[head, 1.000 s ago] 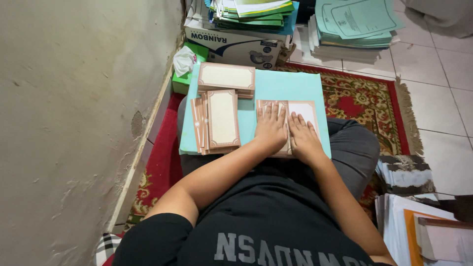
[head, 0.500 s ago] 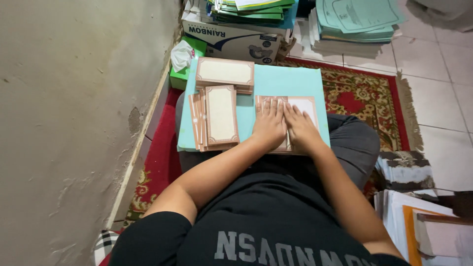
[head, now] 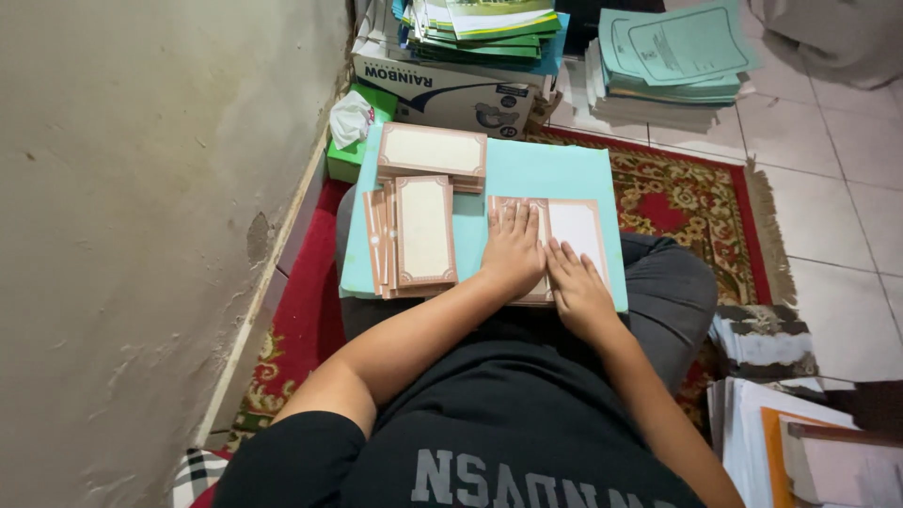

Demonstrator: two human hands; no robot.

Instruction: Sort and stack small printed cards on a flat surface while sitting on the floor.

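A light blue board (head: 555,174) lies across my lap. On its right part sits a cream card with a brown border (head: 578,230). My left hand (head: 513,254) presses flat on the card's left half, fingers spread. My right hand (head: 576,287) lies flat beside it on the card's lower middle. Left of my hands is a fanned stack of the same cards (head: 414,235), standing lengthwise. Behind that stack a second pile of cards (head: 433,153) lies crosswise at the board's far left corner.
A plastered wall (head: 141,216) runs along my left. A red patterned rug (head: 696,198) covers the floor. Ahead stand a cardboard box (head: 442,94), stacks of green booklets (head: 673,56) and a green tissue box (head: 353,141). Paper piles (head: 790,442) lie at my right.
Both hands stay flat on the card. My right hand has slid slightly toward me along the card, and the camera view has shifted a little.
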